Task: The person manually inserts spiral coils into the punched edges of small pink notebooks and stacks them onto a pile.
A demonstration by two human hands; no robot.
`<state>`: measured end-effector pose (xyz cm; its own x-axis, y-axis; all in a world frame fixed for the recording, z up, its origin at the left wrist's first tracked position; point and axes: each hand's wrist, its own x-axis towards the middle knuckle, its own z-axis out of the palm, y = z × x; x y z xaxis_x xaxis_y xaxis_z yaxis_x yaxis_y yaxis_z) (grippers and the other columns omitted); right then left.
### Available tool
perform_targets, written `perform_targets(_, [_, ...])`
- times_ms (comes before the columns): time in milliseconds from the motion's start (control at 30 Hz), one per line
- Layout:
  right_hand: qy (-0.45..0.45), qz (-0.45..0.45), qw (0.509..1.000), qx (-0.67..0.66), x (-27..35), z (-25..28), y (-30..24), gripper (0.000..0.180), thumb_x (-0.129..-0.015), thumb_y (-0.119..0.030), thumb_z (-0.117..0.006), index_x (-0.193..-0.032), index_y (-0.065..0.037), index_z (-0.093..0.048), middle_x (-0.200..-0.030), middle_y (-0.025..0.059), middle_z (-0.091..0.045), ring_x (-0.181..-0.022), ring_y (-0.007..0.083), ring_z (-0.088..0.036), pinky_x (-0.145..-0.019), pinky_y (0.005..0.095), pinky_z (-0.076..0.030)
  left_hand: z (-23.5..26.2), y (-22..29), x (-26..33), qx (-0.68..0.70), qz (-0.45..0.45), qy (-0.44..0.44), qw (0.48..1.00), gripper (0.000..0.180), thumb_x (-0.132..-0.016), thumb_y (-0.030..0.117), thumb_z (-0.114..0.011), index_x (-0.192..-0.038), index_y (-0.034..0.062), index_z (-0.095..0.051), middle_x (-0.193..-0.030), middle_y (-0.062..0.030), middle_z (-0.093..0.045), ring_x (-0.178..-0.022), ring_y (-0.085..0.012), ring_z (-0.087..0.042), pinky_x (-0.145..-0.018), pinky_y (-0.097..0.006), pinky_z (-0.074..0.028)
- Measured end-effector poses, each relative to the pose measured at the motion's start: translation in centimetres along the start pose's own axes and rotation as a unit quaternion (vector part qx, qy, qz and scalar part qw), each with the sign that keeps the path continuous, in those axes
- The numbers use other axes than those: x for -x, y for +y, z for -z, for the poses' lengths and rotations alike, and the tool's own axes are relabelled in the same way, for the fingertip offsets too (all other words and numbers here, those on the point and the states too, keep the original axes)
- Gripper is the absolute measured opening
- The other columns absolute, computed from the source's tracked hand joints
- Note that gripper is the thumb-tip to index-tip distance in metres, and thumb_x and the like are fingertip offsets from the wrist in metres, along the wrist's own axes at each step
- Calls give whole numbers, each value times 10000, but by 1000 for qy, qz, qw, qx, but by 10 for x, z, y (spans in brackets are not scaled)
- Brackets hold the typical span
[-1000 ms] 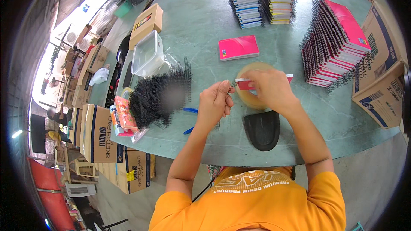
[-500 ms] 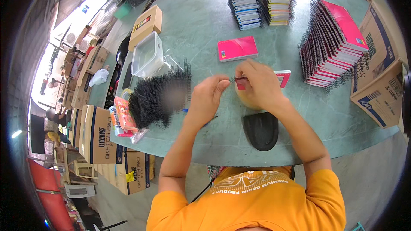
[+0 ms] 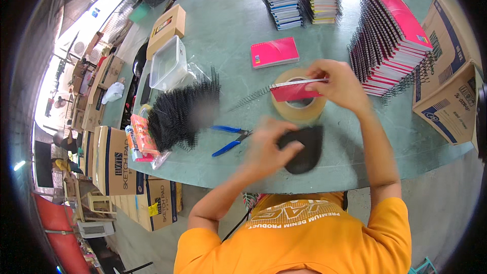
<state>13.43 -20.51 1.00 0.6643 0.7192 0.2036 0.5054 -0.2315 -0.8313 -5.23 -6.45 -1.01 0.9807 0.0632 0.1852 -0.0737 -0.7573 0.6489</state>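
Observation:
My right hand (image 3: pixel 339 85) grips a small red notebook (image 3: pixel 291 93) by its right end, tilted above a roll of clear tape (image 3: pixel 303 116). From the notebook's left end a dark spiral coil (image 3: pixel 252 96) sticks out over the table. Nearer to me, my left hand (image 3: pixel 271 144) is blurred, its thumb and fingers apart with nothing seen between them. It overlaps the left edge of a black rounded pad (image 3: pixel 309 149). Just left of that hand lie blue-handled pliers (image 3: pixel 228 139), their jaw end close to my fingers.
Another red notebook (image 3: pixel 275 52) lies beyond the tape. Stacked spiral notebooks (image 3: pixel 388 45) stand at right, more stacks (image 3: pixel 279 0) at the back. Left are a heap of black coils (image 3: pixel 177 114), a clear plastic box (image 3: pixel 168 63) and a cardboard box (image 3: pixel 166 28). A carton (image 3: pixel 446 101) borders the right.
My left hand has moved from the coil toward me, over the black pad. My right hand has shifted right with the notebook, now turned level. The pliers and tape roll show more fully.

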Motion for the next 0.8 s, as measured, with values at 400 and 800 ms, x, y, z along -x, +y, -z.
perform_targets(400, [-26,-34,961,-275,4,-16,38,280,-719,-22,-715,-991,16,-657,-883,44,-669,-790,92,-597,-739,230,-487,66,-9,-30,10,-5,216,976,360,-764,53,-629,-1122,95,-616,-979,-138,-641,-885,-244,-606,-807,-332,-465])
perform_targets(800, [-65,-24,949,-309,-2,-22,34,304,-740,3,-685,-1040,18,-641,-951,56,-669,-843,94,-591,-780,245,-484,61,-6,-41,-59,10,52,997,335,-800,67,-620,-1135,48,-608,-1000,-125,-650,-891,-198,-605,-832,-296,-449])
